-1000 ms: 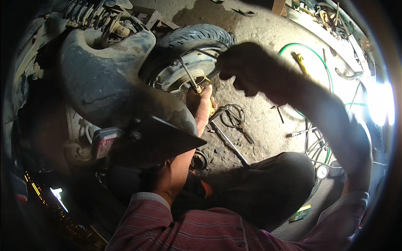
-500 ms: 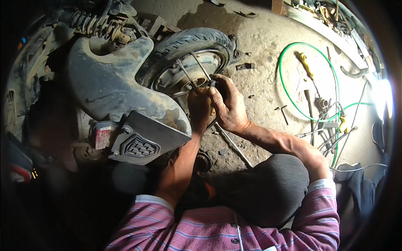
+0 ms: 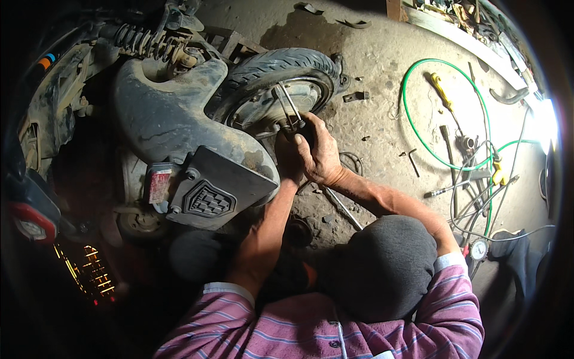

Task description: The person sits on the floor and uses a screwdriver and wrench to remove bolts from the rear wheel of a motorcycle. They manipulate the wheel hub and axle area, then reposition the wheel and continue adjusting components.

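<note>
My left hand (image 3: 289, 157), partly in shadow, and my right hand (image 3: 323, 154) are pressed together in front of the scooter's wheel. Both are closed. From them rise two slim metal rods (image 3: 289, 105), side by side, their far tips almost meeting against the wheel hub (image 3: 263, 110). Each rod seems to have a dark thicker end at my fingers; the exact kind I cannot make out. My left fingers are mostly hidden, while my right thumb lies across the front. Behind the rods is the black tyre (image 3: 281, 63), close to the dusty dark mudguard (image 3: 173, 113).
A grey plate (image 3: 224, 188) and a red-white reflector (image 3: 158, 186) stick out at left. On the concrete at right lie a green hose (image 3: 408, 113), a yellow-handled screwdriver (image 3: 440, 93), a hex key (image 3: 414, 163) and a pressure gauge (image 3: 478, 249). A metal bar (image 3: 342, 208) lies near my knee.
The two rods, held apart before, have come close together at their tips. Both hands shifted slightly right. The whole view moved a little, bringing the pressure gauge into sight.
</note>
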### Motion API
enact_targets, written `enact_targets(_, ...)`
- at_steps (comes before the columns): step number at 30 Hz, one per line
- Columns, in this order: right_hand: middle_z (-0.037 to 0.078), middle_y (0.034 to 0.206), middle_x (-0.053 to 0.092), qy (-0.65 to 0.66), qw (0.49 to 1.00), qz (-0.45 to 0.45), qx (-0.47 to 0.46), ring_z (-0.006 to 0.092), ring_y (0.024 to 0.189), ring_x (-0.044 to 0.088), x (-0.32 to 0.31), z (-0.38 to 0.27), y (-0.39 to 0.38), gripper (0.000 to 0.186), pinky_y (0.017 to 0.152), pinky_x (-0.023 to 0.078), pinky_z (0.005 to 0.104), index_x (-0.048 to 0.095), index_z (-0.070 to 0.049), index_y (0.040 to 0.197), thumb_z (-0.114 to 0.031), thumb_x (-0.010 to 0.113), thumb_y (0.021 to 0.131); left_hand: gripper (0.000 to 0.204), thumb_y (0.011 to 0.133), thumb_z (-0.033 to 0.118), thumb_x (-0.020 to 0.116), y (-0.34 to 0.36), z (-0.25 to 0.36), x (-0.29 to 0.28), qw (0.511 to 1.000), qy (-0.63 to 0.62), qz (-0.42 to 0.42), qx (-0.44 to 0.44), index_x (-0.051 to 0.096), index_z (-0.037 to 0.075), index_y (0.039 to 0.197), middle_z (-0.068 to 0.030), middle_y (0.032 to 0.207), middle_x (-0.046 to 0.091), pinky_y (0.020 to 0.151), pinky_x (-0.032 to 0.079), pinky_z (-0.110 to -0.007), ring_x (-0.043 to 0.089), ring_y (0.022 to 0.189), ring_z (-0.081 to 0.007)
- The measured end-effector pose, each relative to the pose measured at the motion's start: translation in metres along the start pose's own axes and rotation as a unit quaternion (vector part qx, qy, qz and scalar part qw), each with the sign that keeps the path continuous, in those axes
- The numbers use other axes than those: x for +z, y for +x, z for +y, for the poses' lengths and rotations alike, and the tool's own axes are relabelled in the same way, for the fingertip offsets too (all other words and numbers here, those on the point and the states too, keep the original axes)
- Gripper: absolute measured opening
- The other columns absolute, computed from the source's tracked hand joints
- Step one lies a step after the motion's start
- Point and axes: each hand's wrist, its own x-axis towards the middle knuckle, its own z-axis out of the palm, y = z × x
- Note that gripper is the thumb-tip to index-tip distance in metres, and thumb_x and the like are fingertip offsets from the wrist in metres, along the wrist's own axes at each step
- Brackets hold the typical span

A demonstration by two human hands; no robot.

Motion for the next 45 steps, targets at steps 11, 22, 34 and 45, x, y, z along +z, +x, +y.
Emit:
enact_targets(11, 0.023, 0.149, 0.053, -0.047, 0.957, -0.262, 0.111, 0.0307, 0.130, 0.060, -0.079, -0.091, 0.053, 0.051, 0.109, 0.053, 0.0403, 0.045, 0.002, 0.148, -0.015, 0.059, 0.101, 0.050, 0.097, 0.027, 0.063, -0.046, 0.083, -0.031, 0.955, 0.075, -0.103, -0.267, 0.044, 0.002, 0.136, -0.0096, 0.088, 0.062, 0.056, 0.051, -0.031, 0.061, 0.063, -0.0143)
enact_targets(22, 0.017, 0.118, 0.066, -0.110, 0.952, -0.286, 0.026, 0.0281, 0.118, 0.061, -0.074, -0.082, 0.060, 0.033, 0.100, 0.053, 0.0365, 0.061, 0.001, 0.125, -0.011, 0.063, 0.094, 0.022, 0.105, 0.020, 0.061, -0.086, 0.112, -0.023, 0.987, -0.034, 0.002, -0.154, 0.060, 0.000, 0.116, -0.0078, 0.095, 0.067, 0.052, 0.043, -0.027, 0.055, 0.059, -0.0119)
enact_targets(34, 0.027, 0.120, 0.062, -0.041, 0.970, -0.235, 0.051, 0.0398, 0.115, 0.062, -0.071, -0.078, 0.056, 0.025, 0.102, 0.052, 0.0425, 0.067, 0.000, 0.118, -0.011, 0.056, 0.099, 0.036, 0.101, 0.034, 0.054, -0.093, 0.114, -0.005, 0.984, -0.051, 0.058, -0.161, 0.056, 0.004, 0.122, -0.0074, 0.082, 0.061, 0.047, 0.039, -0.027, 0.054, 0.057, -0.0144)
enact_targets(45, 0.008, 0.109, 0.068, 0.115, 0.966, -0.177, 0.150, 0.0107, 0.080, 0.061, -0.074, -0.065, 0.046, 0.039, 0.070, 0.052, 0.0272, 0.056, 0.003, 0.134, -0.016, 0.065, 0.101, 0.041, 0.100, 0.025, 0.051, -0.095, 0.133, 0.053, 0.992, 0.001, 0.083, -0.093, 0.051, 0.005, 0.137, -0.0115, 0.095, 0.063, 0.046, 0.042, -0.027, 0.056, 0.054, -0.0145)
